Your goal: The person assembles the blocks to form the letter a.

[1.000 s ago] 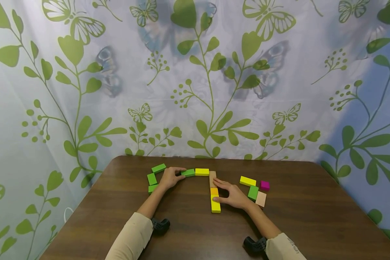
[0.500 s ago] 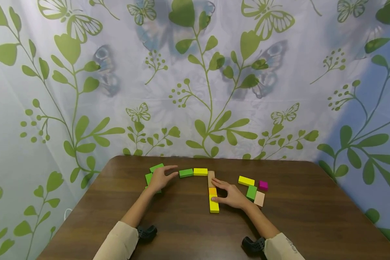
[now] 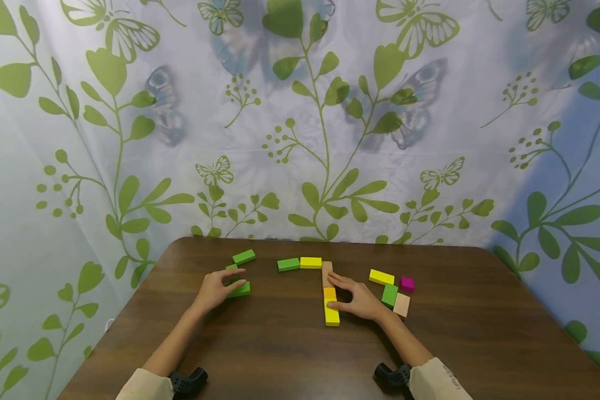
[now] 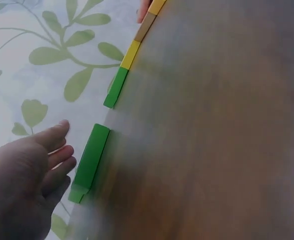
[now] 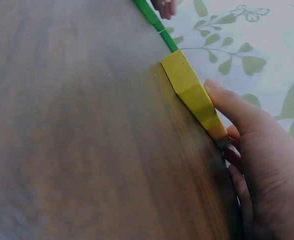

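Note:
On the left of the table, my left hand hovers by several green blocks, thumb and forefinger spread beside the nearest green block. Its fingers stay loose in the left wrist view, alongside a green block. My right hand touches a row of blocks from the right, forefinger at the wood-coloured block and thumb at the yellow block. An orange block lies between those two. From the row's far end, another yellow block and a green block extend leftward.
Right of my right hand lie a yellow block, a green block, a pale wooden block and a magenta block. Another green block sits at the far left. A leaf-patterned curtain hangs behind the brown table.
My left hand has left the green block at the row's end and moved left and nearer to me, to the loose green blocks. My right hand has stayed by the row.

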